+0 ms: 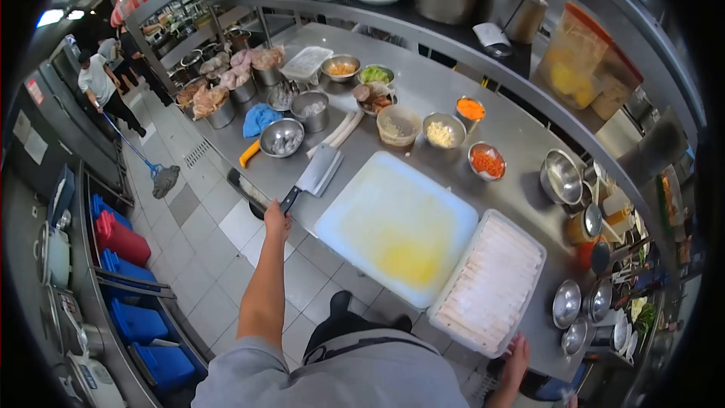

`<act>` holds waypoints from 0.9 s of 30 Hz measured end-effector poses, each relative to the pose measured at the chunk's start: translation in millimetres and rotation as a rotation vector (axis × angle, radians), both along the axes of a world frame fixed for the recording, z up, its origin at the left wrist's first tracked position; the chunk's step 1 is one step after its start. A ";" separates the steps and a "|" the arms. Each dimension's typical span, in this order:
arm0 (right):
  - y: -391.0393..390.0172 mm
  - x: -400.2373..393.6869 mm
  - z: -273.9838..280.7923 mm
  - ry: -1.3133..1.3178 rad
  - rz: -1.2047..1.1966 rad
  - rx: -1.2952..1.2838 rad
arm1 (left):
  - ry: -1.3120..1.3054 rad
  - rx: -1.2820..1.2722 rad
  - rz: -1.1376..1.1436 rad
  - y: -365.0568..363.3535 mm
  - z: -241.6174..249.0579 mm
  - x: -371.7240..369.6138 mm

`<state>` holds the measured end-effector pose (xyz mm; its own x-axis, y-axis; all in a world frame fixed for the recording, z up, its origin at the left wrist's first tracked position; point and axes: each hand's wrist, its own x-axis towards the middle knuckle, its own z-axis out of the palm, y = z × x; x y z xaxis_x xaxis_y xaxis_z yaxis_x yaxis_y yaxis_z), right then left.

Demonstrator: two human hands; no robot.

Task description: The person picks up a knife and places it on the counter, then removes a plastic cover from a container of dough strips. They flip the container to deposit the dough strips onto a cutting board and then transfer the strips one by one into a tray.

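My left hand (277,221) is closed around the black handle of a cleaver (320,169). Its broad blade lies over the steel table, close to the left corner of a white cutting board (370,211). A yellow, wet-looking stain marks the board. To the right of the board stands a white plastic tub (495,279) filled with pale, long pieces packed in rows. My right hand (516,359) is by the tub's near right corner, fingers loosely apart at the rim and partly hidden.
Behind the board are bowls of chopped yellow bits (440,134) and red strips (487,161), leek stalks (337,133) and a yellow-handled tool (249,154). Pots of raw meat (219,108) line the far end. A shelf (362,7) overhangs the table. A person (98,79) mops the floor.
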<state>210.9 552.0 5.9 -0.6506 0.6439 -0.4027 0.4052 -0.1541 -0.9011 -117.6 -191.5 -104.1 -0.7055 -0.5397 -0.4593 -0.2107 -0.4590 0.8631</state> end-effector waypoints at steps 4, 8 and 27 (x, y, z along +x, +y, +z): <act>-5.0 -11.8 -48.9 0.097 0.074 0.459 | -0.085 -0.301 -0.259 -6.0 25.3 -18.1; -12.7 -37.2 -57.7 -0.007 0.041 0.563 | 0.145 -0.785 -0.473 -8.3 0.8 -46.0; -27.7 -24.5 -57.3 -0.079 -0.202 0.366 | 0.640 -0.516 -1.360 290.7 144.0 54.9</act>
<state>186.4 524.3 -51.4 -0.4728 0.8652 -0.1668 0.4696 0.0872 -0.8786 -62.7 99.2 39.8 -0.7676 0.6306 0.1147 0.2411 0.1182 0.9633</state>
